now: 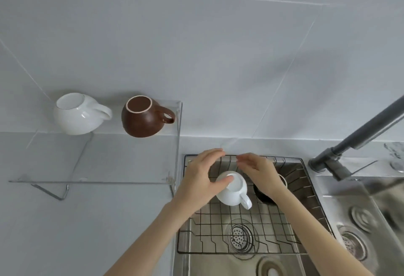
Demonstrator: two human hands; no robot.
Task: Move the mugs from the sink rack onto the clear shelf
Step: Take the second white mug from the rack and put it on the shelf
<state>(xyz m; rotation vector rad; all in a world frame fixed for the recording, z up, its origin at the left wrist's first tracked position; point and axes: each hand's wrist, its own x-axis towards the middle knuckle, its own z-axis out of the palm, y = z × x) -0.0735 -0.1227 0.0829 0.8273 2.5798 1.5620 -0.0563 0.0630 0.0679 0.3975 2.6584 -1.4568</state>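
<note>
Forearms over sink rack; right hand masking dark mug.

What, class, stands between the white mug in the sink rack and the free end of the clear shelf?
Nothing visible. The white mug sits under the left hand; the clear shelf has bare space in front of its two mugs.

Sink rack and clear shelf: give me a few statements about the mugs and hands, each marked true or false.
1. Two mugs, white mug and brown mug, sit upside down on the clear shelf. True.
2. The sink rack holds no mugs. False: a white rack mug and a dark mug are there.
3. The left hand touches the white rack mug. True.
4. The right hand holds a sponge. False: it holds nothing.
</note>
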